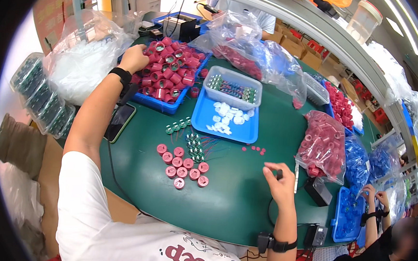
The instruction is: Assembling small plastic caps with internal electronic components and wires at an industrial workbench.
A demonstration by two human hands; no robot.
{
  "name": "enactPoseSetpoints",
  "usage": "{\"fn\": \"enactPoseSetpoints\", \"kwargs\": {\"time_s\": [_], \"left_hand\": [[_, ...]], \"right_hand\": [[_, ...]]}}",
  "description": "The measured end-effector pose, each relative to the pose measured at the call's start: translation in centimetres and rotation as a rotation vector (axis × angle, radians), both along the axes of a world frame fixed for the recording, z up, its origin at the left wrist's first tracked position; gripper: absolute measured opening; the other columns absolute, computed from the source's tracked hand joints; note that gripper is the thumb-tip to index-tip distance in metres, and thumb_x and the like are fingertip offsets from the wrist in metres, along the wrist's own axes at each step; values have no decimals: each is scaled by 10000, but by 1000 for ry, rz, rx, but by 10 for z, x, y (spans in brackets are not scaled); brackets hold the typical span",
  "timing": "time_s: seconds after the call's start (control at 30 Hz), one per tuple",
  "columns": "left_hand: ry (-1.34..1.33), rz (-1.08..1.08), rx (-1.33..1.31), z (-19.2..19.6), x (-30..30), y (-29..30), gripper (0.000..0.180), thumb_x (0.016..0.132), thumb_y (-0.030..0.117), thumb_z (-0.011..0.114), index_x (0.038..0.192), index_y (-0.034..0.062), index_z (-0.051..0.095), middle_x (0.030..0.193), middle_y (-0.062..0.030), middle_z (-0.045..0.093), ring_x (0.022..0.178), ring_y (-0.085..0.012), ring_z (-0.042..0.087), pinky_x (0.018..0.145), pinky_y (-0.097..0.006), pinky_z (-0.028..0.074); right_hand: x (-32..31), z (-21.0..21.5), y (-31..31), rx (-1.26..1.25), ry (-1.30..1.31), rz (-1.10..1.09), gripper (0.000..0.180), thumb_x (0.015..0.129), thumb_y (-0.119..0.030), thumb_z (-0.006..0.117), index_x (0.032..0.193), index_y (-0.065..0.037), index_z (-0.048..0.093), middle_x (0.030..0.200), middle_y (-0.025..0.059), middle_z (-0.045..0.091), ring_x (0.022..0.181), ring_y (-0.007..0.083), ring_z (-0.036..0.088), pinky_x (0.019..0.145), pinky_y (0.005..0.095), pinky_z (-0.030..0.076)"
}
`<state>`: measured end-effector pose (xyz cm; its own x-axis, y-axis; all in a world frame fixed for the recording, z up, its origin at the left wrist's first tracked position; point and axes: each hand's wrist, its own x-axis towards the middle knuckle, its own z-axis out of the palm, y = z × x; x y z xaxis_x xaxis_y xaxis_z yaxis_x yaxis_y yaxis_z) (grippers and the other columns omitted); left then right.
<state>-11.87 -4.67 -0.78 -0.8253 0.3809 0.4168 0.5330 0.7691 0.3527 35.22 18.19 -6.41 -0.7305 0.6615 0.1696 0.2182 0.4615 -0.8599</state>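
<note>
My left hand [134, 59] reaches to the far left corner of a blue bin [164, 107] heaped with red plastic cups [164, 66]. Its fingers are curled at the edge of the heap, and what they hold, if anything, is hidden. On the right, my right hand [281, 184] is raised over the green table, closed round a small black tool [279, 174] that shows only in part. A group of red round caps [182, 167] stands on the table between my arms. Beside them lie small green circuit boards [195, 146] with thin wires.
A blue tray [224, 131] carries white plastic pieces and a clear tub [235, 101] of boards. Several tiny red discs [254, 148] lie nearby. Bagged red parts [322, 145], a black box [318, 191] and a phone [121, 123] flank the space. A co-worker's hands [375, 194] are at right.
</note>
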Motion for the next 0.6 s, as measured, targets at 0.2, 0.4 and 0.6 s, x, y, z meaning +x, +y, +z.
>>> {"fn": "enactPoseSetpoints", "kwargs": {"time_s": [0.2, 0.4, 0.6], "left_hand": [[395, -295, 86, 1, 51, 0, 352, 684, 97, 583, 1015, -17, 615, 985, -210, 606, 924, -383, 565, 847, -414, 455], [-59, -858, 2, -4, 154, -10, 311, 690, 62, 658, 991, -2, 615, 925, -147, 598, 897, -292, 581, 787, -360, 470], [-294, -965, -207, -24, 201, -9, 352, 696, 124, 691, 1019, 6, 616, 973, -147, 579, 861, -293, 583, 733, -353, 481]], "right_hand": [[-48, -41, 32, 375, -270, -96, 286, 779, -182, 635, 1013, -17, 646, 933, 118, 578, 784, 270, 607, 714, 354, 483], [-65, -51, 17, 492, -381, -33, 276, 765, -161, 625, 1003, -23, 650, 991, 148, 561, 833, 323, 613, 743, 396, 490], [-88, -24, -32, 331, -132, 207, 173, 722, -154, 679, 834, -23, 662, 824, 141, 598, 698, 274, 617, 641, 354, 497]]}}
